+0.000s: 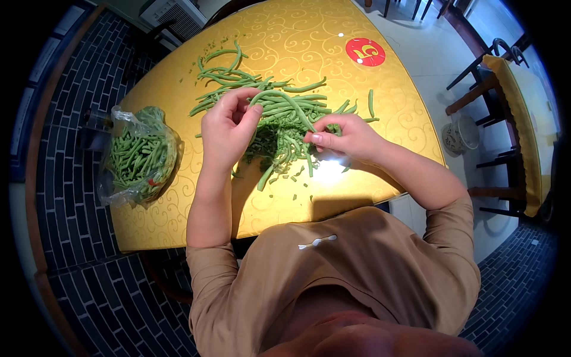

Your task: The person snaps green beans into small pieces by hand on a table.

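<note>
One long green bean (285, 97) arches between my hands, a finger and thumb at each end. My left hand (234, 125) grips its left end, while my right hand (345, 137) pinches the other end lower down. Beneath and behind it lies a heap of whole green beans (232, 80) on the gold patterned tablecloth (303, 31). Small broken bits and bean ends (290, 147) are piled under my hands, some scattered towards the table's near edge. At the left, a clear plastic bag (120, 116) stands open at the top, full of short green bean pieces (138, 154).
A round red sticker (365, 51) with a gold figure lies on the far right of the tablecloth. On the floor to the right are a patterned bin (461, 134), dark chairs (488, 109) and another cloth-covered table (526, 134). A dark brick-patterned surface borders the left side.
</note>
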Available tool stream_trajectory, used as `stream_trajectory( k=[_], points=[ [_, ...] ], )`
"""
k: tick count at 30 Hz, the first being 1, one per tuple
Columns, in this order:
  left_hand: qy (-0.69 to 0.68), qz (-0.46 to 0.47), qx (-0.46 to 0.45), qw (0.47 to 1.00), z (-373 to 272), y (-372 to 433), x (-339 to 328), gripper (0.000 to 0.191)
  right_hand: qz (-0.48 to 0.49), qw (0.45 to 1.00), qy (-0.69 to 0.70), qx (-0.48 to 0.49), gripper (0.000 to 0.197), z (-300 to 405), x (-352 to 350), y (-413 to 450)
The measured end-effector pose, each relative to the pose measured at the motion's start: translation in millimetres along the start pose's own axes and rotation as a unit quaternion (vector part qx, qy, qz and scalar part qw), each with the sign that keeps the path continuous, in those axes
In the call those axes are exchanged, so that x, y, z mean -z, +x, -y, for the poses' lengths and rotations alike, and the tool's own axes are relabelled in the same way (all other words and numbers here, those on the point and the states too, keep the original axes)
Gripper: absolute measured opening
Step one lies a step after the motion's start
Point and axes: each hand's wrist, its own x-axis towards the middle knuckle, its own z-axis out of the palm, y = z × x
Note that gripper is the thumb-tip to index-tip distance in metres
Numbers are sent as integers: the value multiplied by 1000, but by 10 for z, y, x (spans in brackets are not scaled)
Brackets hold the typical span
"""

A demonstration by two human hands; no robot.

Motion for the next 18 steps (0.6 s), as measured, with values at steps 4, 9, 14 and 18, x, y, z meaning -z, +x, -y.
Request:
stream_trajectory(
  k=[4,9,14,18],
  points=[
    [-23,16,40,999,17,6,29,20,-26,998,52,-29,20,119,31,-36],
    [54,112,-26,992,-42,-10,-15,21,0,996,73,-57,21,26,23,-28],
    [-27,92,42,994,21,-4,9,17,-72,997,-27,-22,22,68,54,-9],
    [-16,66,62,996,-31,-1,38,15,-72,996,-22,-36,18,132,73,-15]
  ],
)
